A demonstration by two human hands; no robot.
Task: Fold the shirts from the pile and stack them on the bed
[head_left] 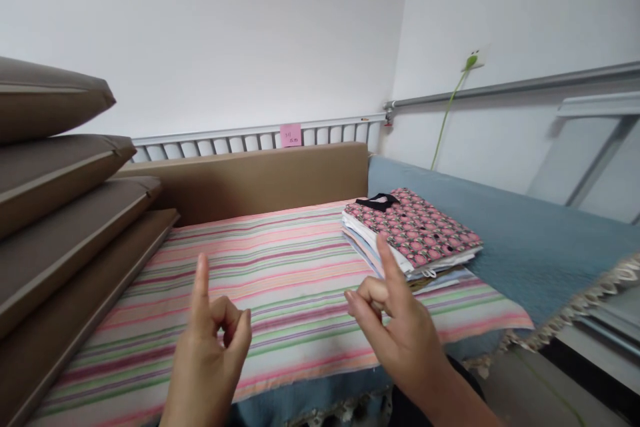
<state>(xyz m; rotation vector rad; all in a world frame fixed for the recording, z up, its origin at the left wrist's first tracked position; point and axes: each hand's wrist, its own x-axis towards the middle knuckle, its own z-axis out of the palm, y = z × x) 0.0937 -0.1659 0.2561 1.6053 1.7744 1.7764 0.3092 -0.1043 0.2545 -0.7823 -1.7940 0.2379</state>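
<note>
Pointing upward, the left hand (213,343) and right hand (403,330) hold nothing, one finger out, the rest curled, a pose I'd judge clearest held steady, while just beyond the right hand lies a folded pink-flowered cloth garment (425,228).

One left hand (205,353) and one right hand (405,327) make two. Four cushions (65,240) form one stack. There is one brown backrest (280,177), one striped cloth (280,257), one blue cover (540,233), one pink note (291,135), one radiator (220,146), one grey pipe (515,87), one wall socket (480,58) and one green cord (445,123). One clothes pile (410,240) shows one floral shirt (425,221); layers (359,229) below cannot be counted.
</note>
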